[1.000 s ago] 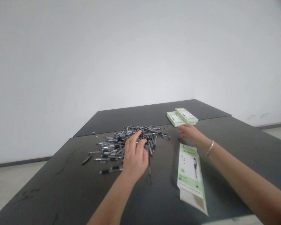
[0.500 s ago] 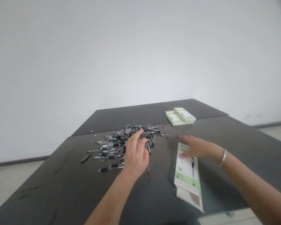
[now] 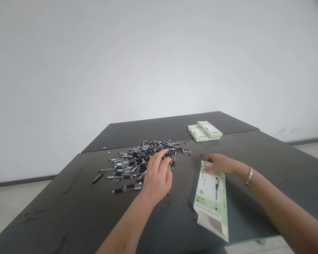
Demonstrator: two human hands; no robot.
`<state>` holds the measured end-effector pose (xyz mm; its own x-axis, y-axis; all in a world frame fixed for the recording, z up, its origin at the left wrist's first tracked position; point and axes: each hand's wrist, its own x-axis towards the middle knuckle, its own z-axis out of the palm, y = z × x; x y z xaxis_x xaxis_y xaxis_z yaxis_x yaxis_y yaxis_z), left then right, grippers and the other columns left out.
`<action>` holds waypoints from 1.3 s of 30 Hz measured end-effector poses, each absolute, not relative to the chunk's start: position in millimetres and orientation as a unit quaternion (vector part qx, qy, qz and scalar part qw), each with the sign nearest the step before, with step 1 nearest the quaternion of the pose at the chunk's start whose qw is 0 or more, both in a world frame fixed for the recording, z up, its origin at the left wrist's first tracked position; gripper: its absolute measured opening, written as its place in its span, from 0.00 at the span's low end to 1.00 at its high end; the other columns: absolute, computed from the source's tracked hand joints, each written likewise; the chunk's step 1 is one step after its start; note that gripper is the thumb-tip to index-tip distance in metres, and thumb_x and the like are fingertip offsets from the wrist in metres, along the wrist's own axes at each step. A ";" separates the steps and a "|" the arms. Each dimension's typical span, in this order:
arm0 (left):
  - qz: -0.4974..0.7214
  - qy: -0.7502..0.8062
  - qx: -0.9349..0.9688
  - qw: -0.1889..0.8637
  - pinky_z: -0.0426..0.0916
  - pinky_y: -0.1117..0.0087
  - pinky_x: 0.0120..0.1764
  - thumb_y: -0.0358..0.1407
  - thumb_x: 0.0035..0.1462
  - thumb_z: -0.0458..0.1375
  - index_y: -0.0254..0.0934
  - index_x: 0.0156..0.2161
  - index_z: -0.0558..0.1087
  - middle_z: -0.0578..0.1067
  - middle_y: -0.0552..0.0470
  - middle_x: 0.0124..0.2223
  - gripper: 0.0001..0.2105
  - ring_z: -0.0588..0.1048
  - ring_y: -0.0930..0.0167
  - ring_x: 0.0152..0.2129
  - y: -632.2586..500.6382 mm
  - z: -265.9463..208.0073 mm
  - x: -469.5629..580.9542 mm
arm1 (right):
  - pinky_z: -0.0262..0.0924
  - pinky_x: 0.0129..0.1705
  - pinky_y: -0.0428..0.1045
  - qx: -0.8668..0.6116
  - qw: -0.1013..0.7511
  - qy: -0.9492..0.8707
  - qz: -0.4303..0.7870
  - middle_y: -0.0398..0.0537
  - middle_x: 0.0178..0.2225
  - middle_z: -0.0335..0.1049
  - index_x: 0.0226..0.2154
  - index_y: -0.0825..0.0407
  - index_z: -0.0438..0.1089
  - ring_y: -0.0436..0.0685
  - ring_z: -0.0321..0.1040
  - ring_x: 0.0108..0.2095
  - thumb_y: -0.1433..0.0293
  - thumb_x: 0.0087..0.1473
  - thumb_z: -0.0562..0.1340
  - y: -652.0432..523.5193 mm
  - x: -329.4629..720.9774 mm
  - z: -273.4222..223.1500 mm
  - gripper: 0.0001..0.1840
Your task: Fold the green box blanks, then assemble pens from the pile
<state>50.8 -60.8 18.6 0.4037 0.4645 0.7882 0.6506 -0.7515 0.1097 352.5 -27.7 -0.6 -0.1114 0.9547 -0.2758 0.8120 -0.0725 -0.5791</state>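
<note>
My right hand [image 3: 221, 164] grips the far end of a flat green-and-white pen box [image 3: 210, 197]. Its thumb lies on the printed top face and its fingers curl over the far edge. The box's near end gapes, with a flap sticking out toward me. My left hand [image 3: 158, 175] is over the right edge of a heap of black and clear pens [image 3: 132, 162]. Its fingers are bent forward, with a gap between thumb and index finger and no pen visible between them; the palm side is hidden.
Several similar pen boxes [image 3: 208, 131] lie stacked toward the back right of the dark table [image 3: 76, 208]. A single dark pen piece [image 3: 97, 178] and tiny white bits rest left of the heap. A pale wall stands behind.
My right hand's fingers have closed on the box's far end, and the box has turned slightly, its near end shifting left. My left hand has moved a little right and down.
</note>
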 end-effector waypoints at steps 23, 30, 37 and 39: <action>-0.387 -0.350 -0.823 -0.226 0.64 0.59 0.52 0.40 0.57 0.57 0.38 0.59 0.58 0.68 0.42 0.56 0.26 0.69 0.62 0.51 -59.3 24.0 38.3 | 0.64 0.31 0.48 -0.388 0.567 -0.694 0.216 0.45 0.33 0.69 0.39 0.49 0.63 0.53 0.67 0.32 0.67 0.54 0.64 -80.2 269.9 71.3 0.11; -0.387 -0.237 -0.802 -0.388 0.60 0.59 0.55 0.43 0.58 0.57 0.38 0.59 0.59 0.67 0.41 0.57 0.26 0.67 0.61 0.54 -53.3 26.2 28.6 | 0.62 0.34 0.49 -0.293 0.528 -0.788 0.122 0.45 0.34 0.68 0.40 0.47 0.64 0.53 0.66 0.33 0.76 0.52 0.64 -82.3 268.7 69.8 0.13; -0.321 -0.146 -0.728 -0.587 0.62 0.57 0.51 0.53 0.44 0.65 0.39 0.62 0.55 0.67 0.41 0.57 0.43 0.67 0.56 0.51 -57.4 29.9 32.2 | 0.57 0.51 0.60 -0.179 0.528 -0.822 0.115 0.45 0.34 0.70 0.40 0.48 0.64 0.56 0.67 0.37 0.81 0.50 0.61 -89.9 247.7 78.0 0.16; -0.311 -0.139 -0.719 -0.606 0.62 0.57 0.50 0.54 0.41 0.66 0.38 0.61 0.57 0.68 0.41 0.55 0.45 0.68 0.56 0.49 -58.3 30.6 33.1 | 0.55 0.53 0.62 -0.166 0.523 -0.829 0.110 0.45 0.34 0.70 0.41 0.49 0.64 0.56 0.67 0.36 0.82 0.49 0.61 -93.5 243.7 79.1 0.17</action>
